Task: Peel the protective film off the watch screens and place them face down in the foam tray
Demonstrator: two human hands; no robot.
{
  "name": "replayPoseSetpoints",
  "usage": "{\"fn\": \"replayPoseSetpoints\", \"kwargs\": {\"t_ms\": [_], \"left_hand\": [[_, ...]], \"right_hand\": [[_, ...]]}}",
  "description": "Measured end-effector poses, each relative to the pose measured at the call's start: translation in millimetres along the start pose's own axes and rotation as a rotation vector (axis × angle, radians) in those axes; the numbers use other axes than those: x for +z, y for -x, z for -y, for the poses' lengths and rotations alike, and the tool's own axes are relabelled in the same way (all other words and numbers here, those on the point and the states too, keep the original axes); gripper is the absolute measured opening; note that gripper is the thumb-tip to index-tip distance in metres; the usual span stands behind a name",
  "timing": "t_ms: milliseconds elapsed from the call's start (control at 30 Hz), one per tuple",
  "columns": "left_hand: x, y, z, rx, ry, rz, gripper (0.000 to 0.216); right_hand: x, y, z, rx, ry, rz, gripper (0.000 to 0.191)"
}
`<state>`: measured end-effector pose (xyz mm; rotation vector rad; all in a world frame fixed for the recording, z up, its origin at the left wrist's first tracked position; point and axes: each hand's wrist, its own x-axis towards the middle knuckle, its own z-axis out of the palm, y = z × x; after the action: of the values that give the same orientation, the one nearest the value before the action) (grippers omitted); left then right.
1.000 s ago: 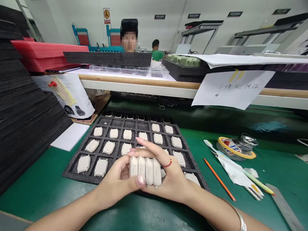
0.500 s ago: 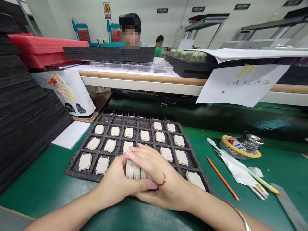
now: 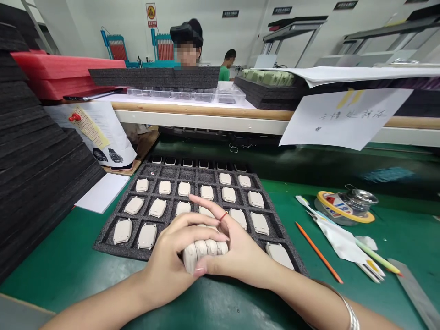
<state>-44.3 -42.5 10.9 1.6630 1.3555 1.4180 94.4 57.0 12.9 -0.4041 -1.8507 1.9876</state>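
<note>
Several pale beige watch cases are pressed together in a row between my two hands. My left hand wraps them from the left, its fingers lying over their top. From the right, my right hand grips the same row, its thumb at the lower front edge and its index finger stretched out forward. Just beyond the hands lies a black foam tray with compartments. Many of these hold a similar case, such as the watch case at front left. My hands hide part of the tray's front middle.
Black foam sheets are stacked at left, beside white paper. On the right lie an orange stick, a brush, tweezers and a round dispenser bottle. A shelf crosses behind; two people are beyond it.
My left fingers now lie over the top of the watch cases, where my right fingers were. My right index finger has lifted away, and the row of cases has turned and shifted slightly right.
</note>
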Motion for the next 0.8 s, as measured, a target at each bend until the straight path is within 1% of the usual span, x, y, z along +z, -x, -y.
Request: {"fn": "replayPoseSetpoints", "kwargs": {"t_ms": [67,100,133,167,200,233,267,300,333,400,433,500,600,700,800], "left_hand": [[0,3,2,0.003,-0.03,0.019,0.025],[0,4,1,-0.003,-0.039,0.021,0.033],[0,6,1,-0.023,-0.028,0.014,0.048],[0,6,-1,-0.069,0.014,0.005,0.069],[0,7,-2,-0.139,0.097,-0.001,0.092],[0,6,-4,-0.227,0.219,0.006,0.109],[0,5,-6,-0.312,0.356,0.03,0.115],[0,3,-8,-0.377,0.481,0.067,0.107],[0,1,-9,-0.423,0.573,0.103,0.091],[0,-5,-10,-0.453,0.644,0.133,0.054],[0,-7,-10,-0.456,0.64,0.129,0.045],[1,-9,-10,-0.457,0.624,0.097,0.039],[2,-8,-11,-0.462,0.641,0.074,0.041],[3,-4,-11,-0.451,0.671,0.082,0.045],[1,0,-8,-0.405,0.726,0.088,0.045]], "right_hand": [[2,1,0,-0.081,0.053,-0.049,0.11],[3,2,-1,-0.139,0.092,-0.072,0.11],[3,3,-1,-0.201,0.135,-0.098,0.111],[2,4,-2,-0.263,0.18,-0.122,0.11],[2,4,-2,-0.322,0.228,-0.143,0.11],[1,5,-3,-0.375,0.267,-0.151,0.11],[0,5,-4,-0.425,0.298,-0.15,0.108],[-1,5,-4,-0.472,0.328,-0.138,0.105],[-2,5,-5,-0.517,0.363,-0.123,0.101],[-4,3,-6,-0.59,0.436,-0.099,0.094],[-5,2,-6,-0.612,0.468,-0.093,0.093],[-7,0,-8,-0.617,0.5,-0.086,0.094],[-9,-2,-11,-0.586,0.466,-0.065,0.094],[-9,-1,-11,-0.596,0.425,-0.061,0.093],[-9,-1,-8,-0.628,0.424,-0.062,0.096]]}}
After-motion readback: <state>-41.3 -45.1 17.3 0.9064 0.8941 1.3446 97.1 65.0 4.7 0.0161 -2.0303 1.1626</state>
